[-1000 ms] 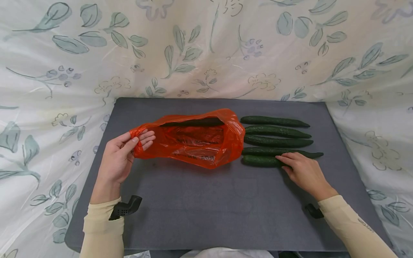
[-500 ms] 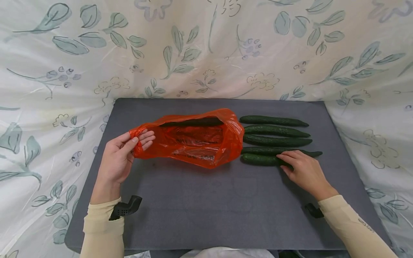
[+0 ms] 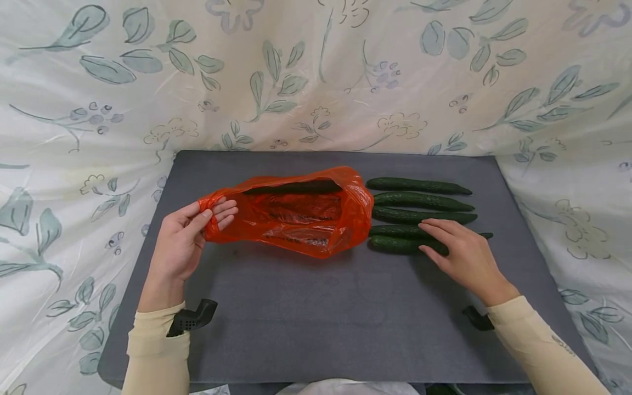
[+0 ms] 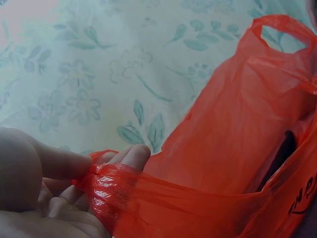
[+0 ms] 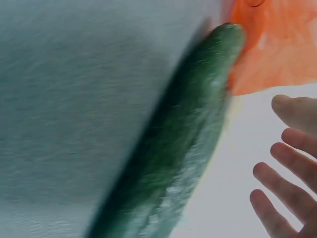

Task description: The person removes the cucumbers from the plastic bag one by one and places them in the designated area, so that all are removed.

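My left hand (image 3: 180, 241) pinches one end of a red plastic bag (image 3: 316, 244), thumb over the gathered film, other fingertips straight. In the left wrist view the bag (image 4: 218, 144) stretches away from the hand (image 4: 64, 183), a handle loop at its far end. The bag lies on its side, mouth facing up, with one dark cucumber (image 3: 296, 187) inside along the back. Over the nearest cucumbers hovers my right hand (image 3: 459, 255), fingers spread. In the right wrist view its fingers (image 5: 287, 186) show apart from the front cucumber (image 5: 173, 144), whose tip meets the bag.
Several cucumbers (image 3: 424, 201) lie side by side to the right of the bag, their left ends against or near it. A dark grey table (image 3: 316, 318) is under everything. Floral cloth (image 3: 316, 77) hangs behind and along both sides.
My right hand has lifted off the front cucumber, its fingers spreading and shifting slightly left and back. The left hand and the bag have stayed put.
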`<state>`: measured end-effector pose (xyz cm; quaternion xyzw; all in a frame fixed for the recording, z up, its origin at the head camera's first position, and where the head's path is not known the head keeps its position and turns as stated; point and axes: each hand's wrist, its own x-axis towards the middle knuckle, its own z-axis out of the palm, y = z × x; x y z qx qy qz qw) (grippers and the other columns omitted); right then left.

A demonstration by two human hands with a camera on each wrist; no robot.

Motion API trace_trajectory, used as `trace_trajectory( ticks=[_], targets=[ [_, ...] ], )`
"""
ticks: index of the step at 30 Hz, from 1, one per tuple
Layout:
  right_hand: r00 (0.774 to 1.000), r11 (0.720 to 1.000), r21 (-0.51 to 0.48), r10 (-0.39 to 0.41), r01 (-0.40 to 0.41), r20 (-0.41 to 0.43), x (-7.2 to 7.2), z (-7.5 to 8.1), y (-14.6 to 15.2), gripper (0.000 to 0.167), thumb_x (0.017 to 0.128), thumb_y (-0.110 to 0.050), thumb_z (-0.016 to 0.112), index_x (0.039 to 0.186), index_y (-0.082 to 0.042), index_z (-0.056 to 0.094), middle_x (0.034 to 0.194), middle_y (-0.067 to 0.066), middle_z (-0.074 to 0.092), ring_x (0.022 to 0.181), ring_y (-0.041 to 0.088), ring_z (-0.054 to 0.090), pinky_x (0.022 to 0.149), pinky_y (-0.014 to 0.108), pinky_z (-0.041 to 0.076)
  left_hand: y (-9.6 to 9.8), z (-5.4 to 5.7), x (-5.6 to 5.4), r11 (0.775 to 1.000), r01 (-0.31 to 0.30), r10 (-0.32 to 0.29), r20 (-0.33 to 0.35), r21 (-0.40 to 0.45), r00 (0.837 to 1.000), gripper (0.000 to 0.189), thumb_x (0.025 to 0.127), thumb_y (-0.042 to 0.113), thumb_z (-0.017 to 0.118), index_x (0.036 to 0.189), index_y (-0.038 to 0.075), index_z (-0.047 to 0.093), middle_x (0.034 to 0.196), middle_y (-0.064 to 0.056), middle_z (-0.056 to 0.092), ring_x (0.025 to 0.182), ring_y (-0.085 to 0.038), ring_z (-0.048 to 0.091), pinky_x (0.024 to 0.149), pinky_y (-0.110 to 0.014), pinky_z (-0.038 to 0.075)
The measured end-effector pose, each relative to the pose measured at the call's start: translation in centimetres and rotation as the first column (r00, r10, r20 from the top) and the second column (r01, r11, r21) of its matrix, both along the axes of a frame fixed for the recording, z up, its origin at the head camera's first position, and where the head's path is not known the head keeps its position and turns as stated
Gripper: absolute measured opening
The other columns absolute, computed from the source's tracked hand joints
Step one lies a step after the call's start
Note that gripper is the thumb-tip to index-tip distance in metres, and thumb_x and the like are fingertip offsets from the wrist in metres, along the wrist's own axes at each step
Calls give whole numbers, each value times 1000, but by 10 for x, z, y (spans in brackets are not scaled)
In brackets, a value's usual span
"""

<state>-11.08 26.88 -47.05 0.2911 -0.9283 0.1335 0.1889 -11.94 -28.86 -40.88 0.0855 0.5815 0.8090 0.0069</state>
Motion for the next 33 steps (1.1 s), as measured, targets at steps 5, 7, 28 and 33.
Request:
trace_trajectory(
  ticks=[5, 7, 28, 33],
  targets=[
    [998, 999, -21, 29, -30, -54, 0, 23, -16, 74, 110, -67, 44, 134, -5, 76, 129, 16, 73, 110, 37, 73, 75, 60, 64, 1, 1, 0, 1000, 3, -3, 2, 1, 1000, 44, 114, 2, 51, 150, -22, 44, 131, -23, 72, 117, -31, 75, 103, -42, 55],
    [996, 998, -30, 51, -53, -67, 0, 34, -25, 72, 111, -66, 46, 134, -4, 76, 129, 16, 73, 110, 37, 73, 79, 60, 64, 1, 1, 0, 1000, 3, -3, 0, -3, 1000, 44, 114, 1, 51, 150, -23, 44, 131, -23, 73, 117, -31, 75, 103, -42, 55],
    [972, 970, -94, 213, -222, -102, -14, 89, -97, 61, 82, -15, 96, 138, -6, 74, 133, 11, 73, 120, 32, 70, 93, 57, 63, -1, 2, -2, 1000, 27, -27, -5, 3, 1000, 46, 114, 1, 50, 151, -24, 40, 131, -21, 73, 117, -29, 75, 103, -40, 55],
    [966, 964, -90, 242, -251, -96, -15, 96, -115, 61, 82, -15, 97, 138, -5, 74, 137, 11, 71, 122, 30, 69, 95, 55, 63, -1, 1, -1, 1000, 28, -28, -5, 7, 1000, 45, 114, 1, 50, 150, -25, 41, 131, -21, 73, 117, -29, 75, 103, -40, 56]
  ],
)
